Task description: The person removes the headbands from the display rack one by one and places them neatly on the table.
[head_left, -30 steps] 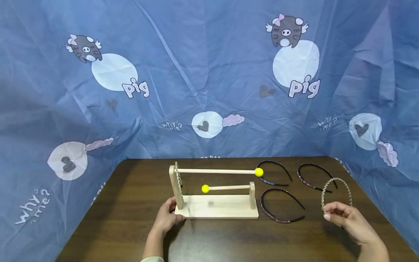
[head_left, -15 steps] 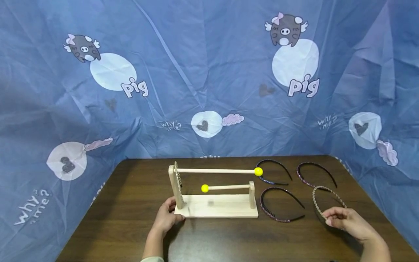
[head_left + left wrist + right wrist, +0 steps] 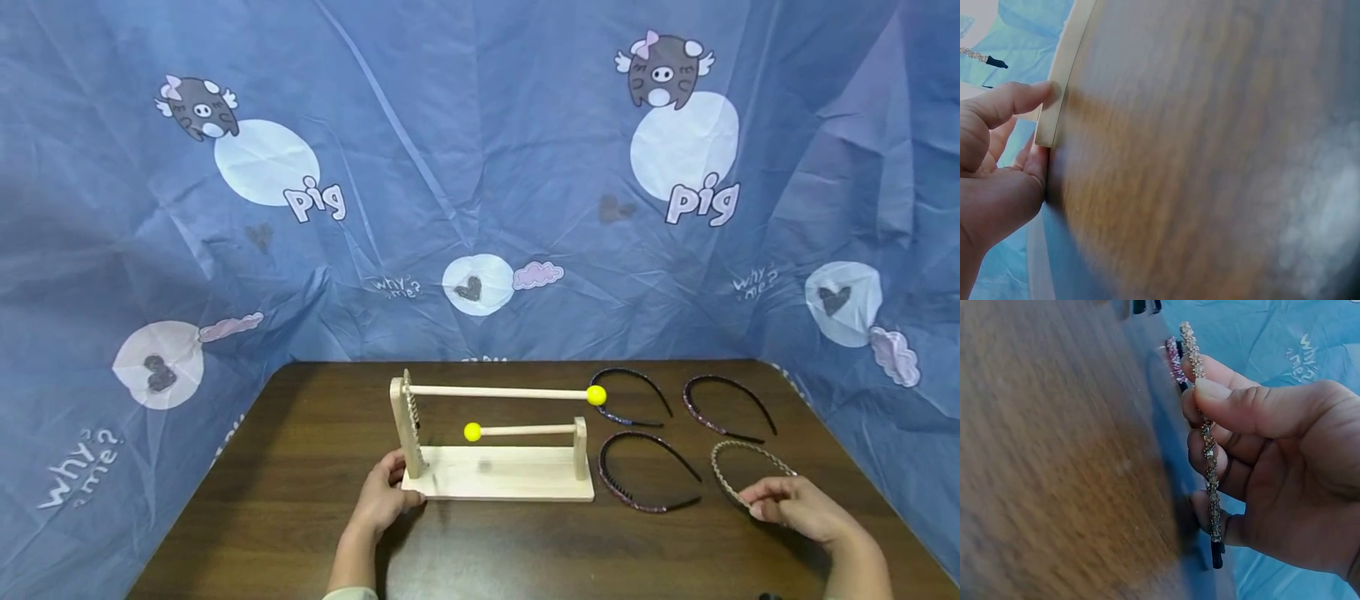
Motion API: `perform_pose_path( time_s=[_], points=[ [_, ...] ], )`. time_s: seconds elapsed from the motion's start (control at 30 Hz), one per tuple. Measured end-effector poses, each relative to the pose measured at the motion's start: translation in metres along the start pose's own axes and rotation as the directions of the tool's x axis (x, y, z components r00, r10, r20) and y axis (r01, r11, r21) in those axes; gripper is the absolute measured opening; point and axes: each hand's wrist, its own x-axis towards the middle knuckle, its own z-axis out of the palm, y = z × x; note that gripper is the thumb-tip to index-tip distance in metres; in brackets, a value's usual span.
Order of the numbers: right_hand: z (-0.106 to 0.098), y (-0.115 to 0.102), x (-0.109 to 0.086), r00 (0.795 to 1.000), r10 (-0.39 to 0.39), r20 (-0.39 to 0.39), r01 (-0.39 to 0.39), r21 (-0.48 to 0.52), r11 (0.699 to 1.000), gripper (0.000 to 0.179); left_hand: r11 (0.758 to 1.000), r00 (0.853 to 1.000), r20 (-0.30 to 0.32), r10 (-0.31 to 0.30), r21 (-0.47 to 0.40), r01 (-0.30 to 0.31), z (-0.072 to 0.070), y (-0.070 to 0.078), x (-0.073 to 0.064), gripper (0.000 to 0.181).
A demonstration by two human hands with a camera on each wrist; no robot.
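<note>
At the front right, my right hand (image 3: pixel 801 510) pinches a gold beaded headband (image 3: pixel 721 477) between thumb and fingers, low over the table. In the right wrist view this headband (image 3: pixel 1212 472) runs edge-on along the fingers, with a black tip at its lower end. My left hand (image 3: pixel 381 498) grips the left end of a pale wooden stand (image 3: pixel 498 475), its thumb on the base's front corner. The stand has a long upper rod and a shorter lower one, each ending in a yellow ball. Another beaded headband (image 3: pixel 412 412) hangs on the upper rod against the left post.
Three dark glittery headbands lie right of the stand: a blue one (image 3: pixel 618 419) behind, a pink one (image 3: pixel 705 422) farther right, and another pink one (image 3: pixel 637 503) in front. Behind the brown table (image 3: pixel 285 500) hangs a blue printed cloth (image 3: pixel 420 167).
My right hand has tilted the gold headband from upright down to nearly flat near the table, its loop swinging left. The left hand and the stand stay in place.
</note>
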Motion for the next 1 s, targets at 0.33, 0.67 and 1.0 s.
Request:
perform_pose_path(
  time_s=[0.33,0.67,1.0],
  points=[
    [-0.005,0.010,0.012,0.999,0.025,-0.044,-0.026,-0.034,0.999,0.024,1.000,1.000,0.011,0.012,-0.007,-0.012,-0.001,0.000,-0.001,0.073],
    [0.001,0.011,0.017,0.972,0.047,-0.232,-0.072,-0.099,0.992,0.028,1.000,1.000,0.002,-0.008,-0.014,0.008,-0.001,0.001,-0.002,0.072],
    [0.012,-0.004,0.005,0.900,0.037,-0.435,-0.074,-0.068,0.995,0.035,1.000,1.000,-0.006,0.001,-0.003,-0.001,-0.001,0.002,-0.003,0.071]
  ],
)
